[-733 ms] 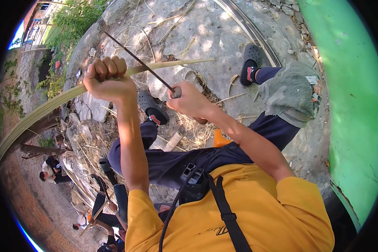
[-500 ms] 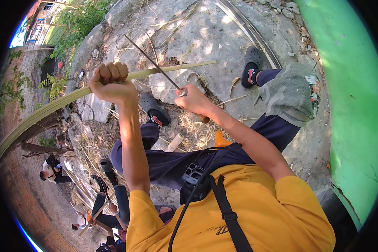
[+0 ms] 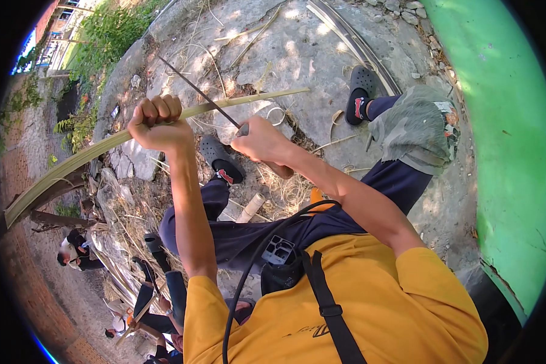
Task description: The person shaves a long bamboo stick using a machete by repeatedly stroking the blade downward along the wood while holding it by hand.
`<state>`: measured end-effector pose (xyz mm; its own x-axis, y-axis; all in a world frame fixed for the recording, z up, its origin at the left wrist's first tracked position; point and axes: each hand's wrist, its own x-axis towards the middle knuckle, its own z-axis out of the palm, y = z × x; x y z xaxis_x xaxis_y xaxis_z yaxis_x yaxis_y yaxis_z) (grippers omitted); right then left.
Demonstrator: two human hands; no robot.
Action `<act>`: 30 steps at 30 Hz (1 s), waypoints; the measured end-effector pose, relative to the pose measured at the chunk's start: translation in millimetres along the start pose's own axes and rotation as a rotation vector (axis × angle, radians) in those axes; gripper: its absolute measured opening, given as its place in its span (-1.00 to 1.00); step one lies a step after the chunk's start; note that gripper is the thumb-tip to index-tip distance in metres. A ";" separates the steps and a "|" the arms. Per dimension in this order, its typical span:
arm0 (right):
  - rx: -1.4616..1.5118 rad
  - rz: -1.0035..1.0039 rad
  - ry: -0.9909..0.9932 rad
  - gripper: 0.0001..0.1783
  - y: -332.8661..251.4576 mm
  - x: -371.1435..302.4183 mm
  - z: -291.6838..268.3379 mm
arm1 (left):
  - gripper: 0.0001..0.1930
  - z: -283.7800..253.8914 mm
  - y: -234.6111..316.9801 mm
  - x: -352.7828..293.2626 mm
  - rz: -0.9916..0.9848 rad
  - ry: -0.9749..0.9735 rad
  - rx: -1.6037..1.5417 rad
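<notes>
A long pale bamboo strip (image 3: 249, 99) bows from the far left edge to the upper middle, its tip tapering to the right. My left hand (image 3: 161, 124) is closed in a fist around it. Closed on a brown handle, my right hand (image 3: 261, 141) holds a knife (image 3: 194, 88) with a long, narrow dark blade pointing up and left. The blade crosses the strip just right of my left fist; whether its edge touches or cuts in, I cannot tell. The butt of the handle shows below my right hand.
A grey cloth (image 3: 412, 130) covers one knee. Fibre shavings (image 3: 285, 188) and a short bamboo piece (image 3: 250, 208) lie between my legs. Dark strips (image 3: 361, 45) lie beyond my right foot. A green wall (image 3: 515, 151) stands at right; other people (image 3: 76, 252) sit at lower left.
My right hand and the knife have shifted left and slightly down, bringing the blade tip further left. The left fist keeps its hold, and the bamboo strip has barely moved.
</notes>
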<state>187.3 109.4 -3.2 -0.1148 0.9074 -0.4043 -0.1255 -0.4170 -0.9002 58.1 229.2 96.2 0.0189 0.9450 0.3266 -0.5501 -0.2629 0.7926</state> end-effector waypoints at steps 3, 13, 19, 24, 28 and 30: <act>-0.181 -0.150 0.029 -0.82 -15.7 -7.1 0.4 | -0.62 8.9 3.8 -5.1 -0.014 -0.101 -0.038; -0.255 -0.105 0.101 -0.62 -9.1 9.2 7.5 | -0.61 6.3 6.3 -4.5 0.022 -0.041 0.031; -0.185 0.087 0.195 -0.74 63.9 28.0 -54.0 | -0.62 10.6 -2.3 -7.6 0.005 -0.145 -0.001; -0.170 -0.191 0.107 -0.78 -11.3 -3.3 -17.7 | -0.61 11.8 0.3 1.4 -0.017 -0.143 -0.048; -0.117 -0.188 0.043 -0.78 -5.6 -13.8 -15.5 | -0.59 14.8 2.3 -0.6 -0.016 -0.125 -0.037; 0.000 0.002 0.109 -0.80 48.0 -0.6 -30.2 | -0.59 19.6 -1.9 -3.0 -0.012 -0.092 0.000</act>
<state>211.1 90.4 -51.0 -0.0077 0.9067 -0.4217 -0.1258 -0.4192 -0.8991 75.5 223.1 103.8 0.1018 0.9263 0.3628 -0.5492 -0.2518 0.7969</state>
